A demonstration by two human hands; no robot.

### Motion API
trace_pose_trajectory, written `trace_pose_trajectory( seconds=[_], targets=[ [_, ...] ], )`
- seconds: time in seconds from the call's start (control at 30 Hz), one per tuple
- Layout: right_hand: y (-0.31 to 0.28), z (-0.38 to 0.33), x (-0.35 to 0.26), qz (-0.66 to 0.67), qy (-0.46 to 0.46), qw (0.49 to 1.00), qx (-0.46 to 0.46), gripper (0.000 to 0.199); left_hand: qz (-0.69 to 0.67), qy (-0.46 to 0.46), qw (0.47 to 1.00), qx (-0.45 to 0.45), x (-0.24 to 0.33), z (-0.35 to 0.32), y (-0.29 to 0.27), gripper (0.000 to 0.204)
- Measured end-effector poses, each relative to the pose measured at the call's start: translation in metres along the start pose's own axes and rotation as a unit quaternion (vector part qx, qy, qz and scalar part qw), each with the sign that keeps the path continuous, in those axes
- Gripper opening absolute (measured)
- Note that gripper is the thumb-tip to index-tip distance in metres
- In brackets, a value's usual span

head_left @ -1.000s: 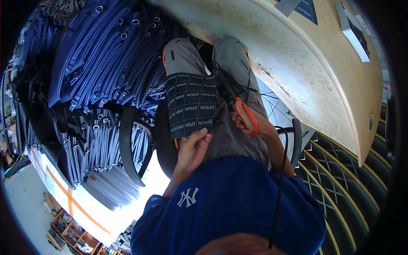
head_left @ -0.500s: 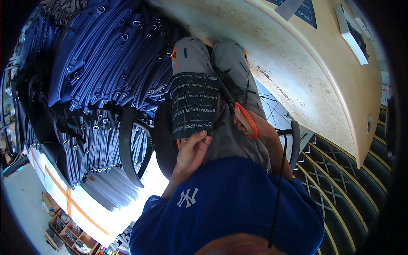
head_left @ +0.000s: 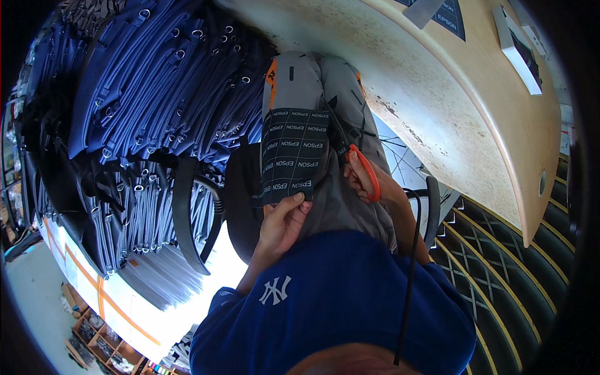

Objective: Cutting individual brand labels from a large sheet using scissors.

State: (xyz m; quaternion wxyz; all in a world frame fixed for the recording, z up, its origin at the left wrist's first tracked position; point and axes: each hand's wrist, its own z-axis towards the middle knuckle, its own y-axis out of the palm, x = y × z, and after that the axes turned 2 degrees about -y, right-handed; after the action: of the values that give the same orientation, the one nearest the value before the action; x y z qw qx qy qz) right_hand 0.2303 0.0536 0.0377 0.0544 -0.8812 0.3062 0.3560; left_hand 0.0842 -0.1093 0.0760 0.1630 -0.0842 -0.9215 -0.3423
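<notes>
Across my left thigh lies a sheet of black labels point(head_left: 295, 147) with white print and a grid of thin lines. My left hand point(head_left: 285, 219) pinches its near edge between thumb and fingers. In my right hand point(head_left: 374, 181) is a pair of scissors with orange handles point(head_left: 365, 169), the fingers wrapped around the grips. The dark blades point away from me along the right edge of the sheet, over my lap. Whether the blades touch the sheet I cannot tell. A small dark scrap hangs at the sheet's far right corner, near the blade tips.
Stacks of blue bags with metal rings point(head_left: 169, 81) rise at the left, beside a black chair armrest point(head_left: 187, 212). A pale worn tabletop point(head_left: 431, 81) curves over the far right, bearing a white box point(head_left: 519, 53). Dark gold-edged strips point(head_left: 500, 294) fill the lower right.
My left knee has shifted right, toward the other knee. The label sheet has moved slightly right with it, while both hands stay nearly in place.
</notes>
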Motion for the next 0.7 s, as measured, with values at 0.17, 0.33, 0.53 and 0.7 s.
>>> trace_pose_trajectory(
  seconds=[0.17, 0.33, 0.53, 0.7],
  targets=[
    [0.000, 0.002, 0.001, 0.003, -0.009, 1.000, 0.007, 0.067, 0.002, -0.003, 1.000, 0.024, -0.001, 0.000, 0.002, 0.019],
    [0.002, 0.001, -0.006, 0.005, 0.012, 1.000, 0.007, 0.067, 0.006, 0.003, 1.000, 0.000, -0.003, 0.001, -0.001, 0.019],
    [0.005, 0.003, -0.003, 0.004, 0.003, 1.000, 0.028, 0.066, 0.014, -0.006, 1.000, -0.001, -0.004, 0.003, -0.002, 0.018],
    [0.003, 0.003, -0.003, 0.036, -0.003, 0.999, 0.040, 0.063, 0.026, -0.029, 0.999, 0.010, -0.010, 0.007, -0.009, 0.014]
  ],
)
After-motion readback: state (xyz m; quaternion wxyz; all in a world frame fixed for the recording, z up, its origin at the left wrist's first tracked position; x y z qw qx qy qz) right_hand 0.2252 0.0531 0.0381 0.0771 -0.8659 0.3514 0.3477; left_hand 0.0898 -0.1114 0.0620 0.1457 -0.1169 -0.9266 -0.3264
